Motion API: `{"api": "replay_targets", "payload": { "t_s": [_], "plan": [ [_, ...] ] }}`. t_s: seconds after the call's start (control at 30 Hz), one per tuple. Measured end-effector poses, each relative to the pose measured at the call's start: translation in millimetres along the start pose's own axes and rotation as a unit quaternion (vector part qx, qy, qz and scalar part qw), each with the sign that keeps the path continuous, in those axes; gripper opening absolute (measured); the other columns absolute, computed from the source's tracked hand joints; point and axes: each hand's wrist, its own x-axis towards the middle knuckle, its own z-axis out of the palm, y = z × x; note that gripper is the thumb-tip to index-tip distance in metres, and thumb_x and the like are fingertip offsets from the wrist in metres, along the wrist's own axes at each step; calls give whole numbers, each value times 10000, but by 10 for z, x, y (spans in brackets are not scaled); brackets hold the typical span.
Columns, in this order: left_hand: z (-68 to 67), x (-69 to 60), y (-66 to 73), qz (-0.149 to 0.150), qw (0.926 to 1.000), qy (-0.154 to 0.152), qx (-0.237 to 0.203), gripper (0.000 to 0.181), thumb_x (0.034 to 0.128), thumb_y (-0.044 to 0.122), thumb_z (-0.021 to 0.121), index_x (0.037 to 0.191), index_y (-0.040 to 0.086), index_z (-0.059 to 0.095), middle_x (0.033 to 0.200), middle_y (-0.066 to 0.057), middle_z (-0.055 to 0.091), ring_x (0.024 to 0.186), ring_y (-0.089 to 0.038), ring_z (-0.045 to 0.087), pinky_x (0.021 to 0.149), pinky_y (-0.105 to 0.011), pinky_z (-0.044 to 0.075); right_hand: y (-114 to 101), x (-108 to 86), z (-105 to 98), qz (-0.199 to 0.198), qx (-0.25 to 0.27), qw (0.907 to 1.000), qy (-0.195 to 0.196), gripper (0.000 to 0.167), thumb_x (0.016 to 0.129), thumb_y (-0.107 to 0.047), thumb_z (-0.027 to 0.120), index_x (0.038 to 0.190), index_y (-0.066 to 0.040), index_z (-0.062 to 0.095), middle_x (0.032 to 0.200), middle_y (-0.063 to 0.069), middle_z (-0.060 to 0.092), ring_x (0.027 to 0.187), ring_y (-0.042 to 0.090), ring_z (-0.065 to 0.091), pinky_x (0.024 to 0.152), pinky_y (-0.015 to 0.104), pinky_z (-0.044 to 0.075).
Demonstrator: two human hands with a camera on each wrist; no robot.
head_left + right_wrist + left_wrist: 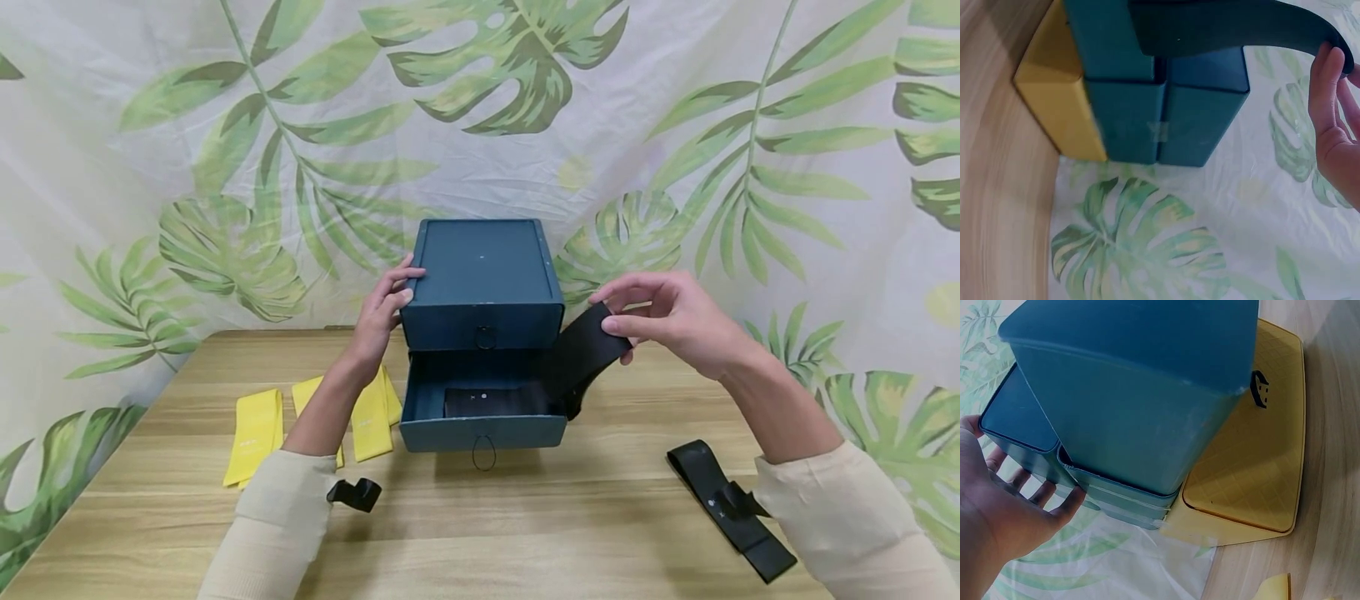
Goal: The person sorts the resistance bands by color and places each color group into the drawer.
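A dark blue two-tier box (480, 267) stands with its lower drawer (450, 437) pulled out. My left hand (377, 321) touches the upper tier's left side; in the left wrist view the hand (1013, 515) has its fingers spread along the box (1025, 419). Between thumb and fingers, my right hand (678, 325) pinches one end of a wide black band (585, 346) at the drawer's right. The band slopes down into the drawer, where black material with small white marks (483, 402) lies. In the right wrist view the hand (1337, 119) holds the band's end (1229, 25).
Several folded yellow bands (255, 433) lie left of the box, partly behind my left forearm. A small black loop (356, 494) is near my left sleeve, and another black band (723, 504) lies front right. The wrist views show a yellow box part (1247, 469) adjoining the blue ones.
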Motion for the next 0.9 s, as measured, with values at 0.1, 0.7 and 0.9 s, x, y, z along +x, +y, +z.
{"api": "replay_targets", "payload": {
  "t_s": [0.1,0.7,0.9],
  "plan": [
    [3,5,10,-3,10000,8,6,470,1073,216,382,1471,-26,451,1734,-27,181,1543,-335,200,1168,-705,177,-41,39,35,-96,195,9998,39,271,951,91,644,1122,-87,755,957,78,721,641,208,654,573,397,584],
    [-5,18,34,-66,10000,-8,5,473,1073,206,374,1479,-26,444,1735,-35,178,1542,-329,205,1166,-700,185,-202,368,371,-279,608,9977,70,266,939,50,666,1116,-121,768,939,115,700,669,237,655,610,402,591],
    [-2,16,26,-86,10000,-2,-34,471,1074,206,374,1479,-24,447,1734,-28,182,1541,-328,204,1167,-695,186,-135,529,599,-353,417,9985,-41,234,942,7,700,1175,-2,727,929,134,700,727,249,661,650,473,608]
  ]
}}
